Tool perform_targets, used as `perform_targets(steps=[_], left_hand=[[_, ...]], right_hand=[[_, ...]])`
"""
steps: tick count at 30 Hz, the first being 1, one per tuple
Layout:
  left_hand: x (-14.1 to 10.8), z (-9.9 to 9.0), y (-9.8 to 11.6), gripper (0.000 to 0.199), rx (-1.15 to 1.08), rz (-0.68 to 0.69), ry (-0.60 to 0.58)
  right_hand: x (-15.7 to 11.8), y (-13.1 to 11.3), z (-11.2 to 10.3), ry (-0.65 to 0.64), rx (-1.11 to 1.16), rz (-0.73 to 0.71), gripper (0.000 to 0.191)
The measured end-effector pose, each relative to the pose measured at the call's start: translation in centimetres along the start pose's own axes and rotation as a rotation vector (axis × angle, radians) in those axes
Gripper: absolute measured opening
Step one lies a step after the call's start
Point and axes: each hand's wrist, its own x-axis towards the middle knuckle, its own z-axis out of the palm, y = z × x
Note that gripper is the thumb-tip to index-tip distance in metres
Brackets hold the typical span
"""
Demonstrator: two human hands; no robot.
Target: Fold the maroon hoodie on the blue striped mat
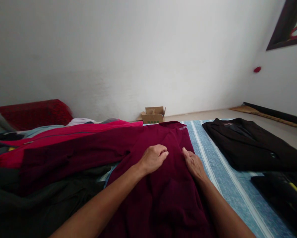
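Note:
A maroon long-sleeved top (163,185) lies spread out in front of me. One of its sleeves reaches far to the left, over other clothes. Over the body of the top, my left hand (154,158) has its fingers curled closed, with no cloth visibly raised in them. On the top's right edge, my right hand (194,163) is closed, thumb uppermost, with the cloth edge at its fingers. Small pale lettering shows near the top's upper right corner.
Beneath the clothes is a blue striped sheet (205,148). A folded black jacket (252,145) lies to the right, dark clothing (282,195) nearer me. Left are a pink garment (64,135) and dark green cloth (51,201). An open cardboard box (153,115) stands by the wall.

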Motion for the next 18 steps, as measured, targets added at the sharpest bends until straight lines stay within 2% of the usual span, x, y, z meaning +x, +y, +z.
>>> perform_targets(steps=[2, 5, 10, 14, 18], left_hand=[[2.5, 1.0, -1.7, 0.015, 0.157, -0.035, -0.001], [5.3, 3.2, -3.2, 0.025, 0.419, -0.094, -0.131], [6.8, 7.0, -4.3, 0.048, 0.481, -0.227, -0.231], [7.0, 7.5, -5.1, 0.06, 0.488, -0.286, -0.325], [8.8, 6.7, -5.7, 0.051, 0.482, -0.251, -0.306]], right_hand=[[0.2, 0.2, 0.2, -0.006, 0.003, -0.015, 0.053], [0.4, 0.7, 0.7, 0.007, -0.005, -0.043, 0.035], [0.6, 1.1, 1.0, 0.034, 0.013, -0.003, 0.027], [0.6, 1.0, 1.0, 0.047, -0.012, -0.015, 0.026], [0.5, 0.9, 1.1, 0.06, -0.025, -0.037, 0.025]])
